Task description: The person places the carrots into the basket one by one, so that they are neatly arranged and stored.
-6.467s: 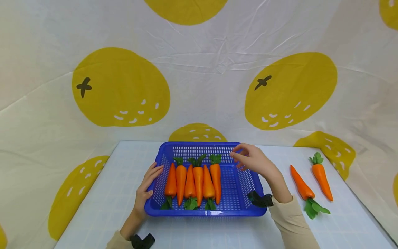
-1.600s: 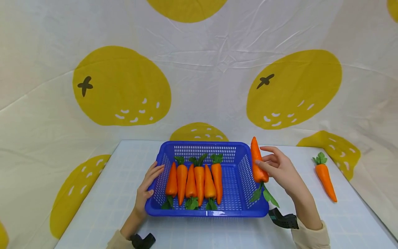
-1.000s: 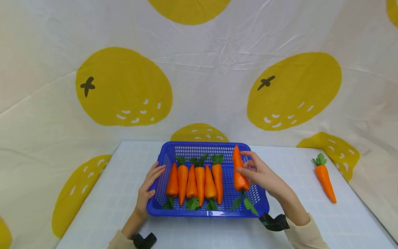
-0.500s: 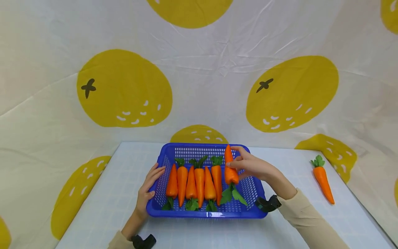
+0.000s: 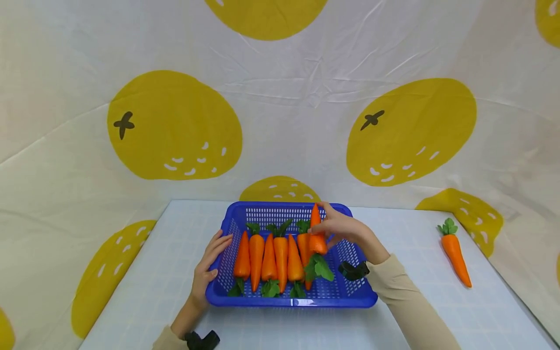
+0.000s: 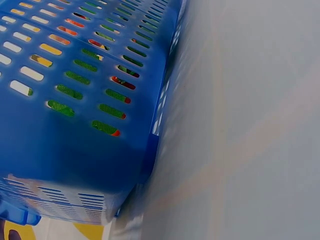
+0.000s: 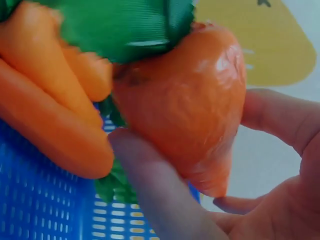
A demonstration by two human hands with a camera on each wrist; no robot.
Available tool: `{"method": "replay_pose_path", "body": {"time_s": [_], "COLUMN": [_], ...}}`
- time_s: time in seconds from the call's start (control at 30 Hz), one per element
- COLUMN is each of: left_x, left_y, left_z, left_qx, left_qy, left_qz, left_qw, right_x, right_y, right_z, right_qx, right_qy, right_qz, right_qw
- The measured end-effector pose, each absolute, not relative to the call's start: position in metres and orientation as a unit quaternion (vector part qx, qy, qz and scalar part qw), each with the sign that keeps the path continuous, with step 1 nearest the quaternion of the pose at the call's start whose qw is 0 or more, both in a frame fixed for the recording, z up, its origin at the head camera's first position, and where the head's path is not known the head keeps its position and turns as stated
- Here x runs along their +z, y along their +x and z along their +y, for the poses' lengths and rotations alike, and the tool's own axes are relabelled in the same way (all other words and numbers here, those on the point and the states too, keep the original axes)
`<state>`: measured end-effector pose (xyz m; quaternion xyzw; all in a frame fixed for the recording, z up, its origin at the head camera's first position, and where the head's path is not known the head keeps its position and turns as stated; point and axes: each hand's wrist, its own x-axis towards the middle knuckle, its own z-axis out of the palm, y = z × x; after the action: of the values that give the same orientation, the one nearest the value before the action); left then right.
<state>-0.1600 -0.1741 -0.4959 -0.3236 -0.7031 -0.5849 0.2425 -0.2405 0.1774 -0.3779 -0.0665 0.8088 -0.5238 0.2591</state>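
Observation:
My right hand (image 5: 345, 229) pinches a carrot (image 5: 318, 244) between thumb and fingers, over the right part of a blue plastic basket (image 5: 245, 302). The carrot's tip points away from me and its green leaves hang toward me, overlapping the rightmost carrot of the row. In the right wrist view the thumb presses one side of the carrot (image 7: 200, 95) and fingers the other. Several carrots (image 5: 268, 260) lie side by side inside, tips alternating in direction. My left hand (image 5: 205, 267) rests on the basket's left rim with fingers extended; the left wrist view shows the slotted basket wall (image 6: 85, 150) but not the hand.
One more carrot (image 5: 456, 257) lies on the pale checked table (image 5: 144, 291), right of the basket, leaves pointing away. Behind the table hangs a white cloth (image 5: 288, 126) printed with large yellow fruit. Black wrist devices sit on both arms.
One of two carrots on the table at the right was picked up by the right hand and carried left over the basket, close to the row. The left hand stays at the rim.

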Motion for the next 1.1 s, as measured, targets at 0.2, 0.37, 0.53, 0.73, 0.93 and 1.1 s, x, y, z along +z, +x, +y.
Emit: {"method": "replay_pose_path", "body": {"time_s": [0.2,0.37,0.53,0.73,0.93,1.1], "left_x": [-0.496,-0.497,-0.496,-0.495,-0.494,-0.494], "left_y": [-0.159,-0.159,-0.159,-0.159,-0.159,-0.159], "left_z": [-0.175,-0.174,-0.175,-0.174,-0.174,-0.174], "left_qx": [-0.586,-0.590,-0.588,-0.583,-0.585,-0.586], "left_qy": [-0.319,-0.322,-0.322,-0.324,-0.322,-0.319], "left_qz": [-0.706,-0.702,-0.703,-0.704,-0.705,-0.706], "left_qw": [0.238,0.236,0.238,0.245,0.241,0.237], "right_x": [-0.387,-0.393,-0.399,-0.406,-0.413,-0.419], "right_y": [-0.241,-0.241,-0.242,-0.244,-0.245,-0.246], "right_z": [0.173,0.175,0.179,0.179,0.180,0.180], "right_qx": [-0.485,-0.462,-0.445,-0.430,-0.417,-0.395], "right_qy": [-0.061,-0.057,-0.048,-0.033,-0.028,-0.028], "right_qz": [0.827,0.837,0.845,0.850,0.850,0.855], "right_qw": [0.276,0.286,0.293,0.303,0.322,0.335]}}
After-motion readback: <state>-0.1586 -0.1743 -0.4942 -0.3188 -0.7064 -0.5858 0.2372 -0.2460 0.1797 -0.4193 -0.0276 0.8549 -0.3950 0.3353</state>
